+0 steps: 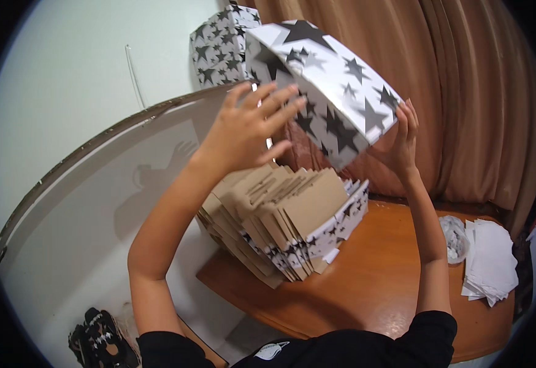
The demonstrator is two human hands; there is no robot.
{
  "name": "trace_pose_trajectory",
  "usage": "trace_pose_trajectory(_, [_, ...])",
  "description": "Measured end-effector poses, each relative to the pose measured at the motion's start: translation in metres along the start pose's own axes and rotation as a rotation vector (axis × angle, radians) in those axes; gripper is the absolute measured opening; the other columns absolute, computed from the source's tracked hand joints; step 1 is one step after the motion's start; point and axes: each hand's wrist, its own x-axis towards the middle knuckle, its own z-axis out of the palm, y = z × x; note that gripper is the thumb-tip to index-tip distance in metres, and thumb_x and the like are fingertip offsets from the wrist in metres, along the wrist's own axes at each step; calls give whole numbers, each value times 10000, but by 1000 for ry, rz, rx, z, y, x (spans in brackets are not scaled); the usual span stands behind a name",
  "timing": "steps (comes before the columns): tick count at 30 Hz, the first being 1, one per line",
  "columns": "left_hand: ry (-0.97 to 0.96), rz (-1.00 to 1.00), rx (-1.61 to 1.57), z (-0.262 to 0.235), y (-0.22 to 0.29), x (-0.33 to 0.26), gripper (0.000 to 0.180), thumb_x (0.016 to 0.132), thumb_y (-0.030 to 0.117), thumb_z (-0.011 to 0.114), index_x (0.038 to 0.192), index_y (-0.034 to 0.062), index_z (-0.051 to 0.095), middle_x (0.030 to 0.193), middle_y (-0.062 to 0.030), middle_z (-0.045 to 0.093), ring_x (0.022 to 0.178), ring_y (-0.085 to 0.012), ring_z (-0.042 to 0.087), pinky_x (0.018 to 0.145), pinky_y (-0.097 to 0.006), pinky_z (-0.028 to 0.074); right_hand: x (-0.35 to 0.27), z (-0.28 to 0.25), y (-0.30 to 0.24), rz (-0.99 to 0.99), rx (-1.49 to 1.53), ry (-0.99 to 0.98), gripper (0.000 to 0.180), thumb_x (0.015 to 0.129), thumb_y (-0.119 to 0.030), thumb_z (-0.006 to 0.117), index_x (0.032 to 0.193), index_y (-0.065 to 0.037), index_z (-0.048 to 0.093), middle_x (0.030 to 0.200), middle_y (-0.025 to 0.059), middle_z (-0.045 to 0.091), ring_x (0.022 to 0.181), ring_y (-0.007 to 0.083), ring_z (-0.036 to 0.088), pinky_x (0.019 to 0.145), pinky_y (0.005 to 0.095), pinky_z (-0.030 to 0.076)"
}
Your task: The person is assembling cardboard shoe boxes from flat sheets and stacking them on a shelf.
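Observation:
A white box [348, 80] with black and grey stars is raised and tilted above the table. My right hand [403, 138] grips its right corner, thumb below and fingers along the edge. My left hand [249, 126] has its fingers spread in front of the box's left side; whether the fingertips touch it I cannot tell. Beneath the box, a pile of flattened cardboard pieces [314, 202] leans in rows on the table, brown sides showing, some with star-printed faces.
Star-patterned boxes [216, 52] stand at the back left, above a curved dark-edged white panel [90, 147]. White sheets [490, 260] and a clear plastic tub [454, 239] lie on the right of the brown wooden table [372, 276]. A brown curtain [464, 104] hangs behind. Black footwear [99, 337] sits lower left.

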Motion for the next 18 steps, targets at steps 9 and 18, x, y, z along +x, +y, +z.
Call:
trace_pose_trajectory(9, [297, -268, 167, 62, -133, 15, 994, 605, 501, 732, 1421, 295, 204, 1420, -30, 270, 1223, -274, 354, 956, -475, 297, 143, 163, 1, 103, -47, 191, 979, 516, -250, 798, 1346, -110, 297, 1335, 128, 360, 1250, 370, 339, 971, 456, 363])
trace_pose_trajectory(18, [403, -331, 293, 102, -210, 95, 1078, 551, 330, 821, 1384, 460, 149, 1443, 18, 199, 1188, -277, 385, 863, -476, 417, 231, 263, 21, 105, 119, 205, 1074, 525, -204, 804, 1392, -220, 171, 1412, 77, 243, 1168, 410, 413, 905, 459, 454])
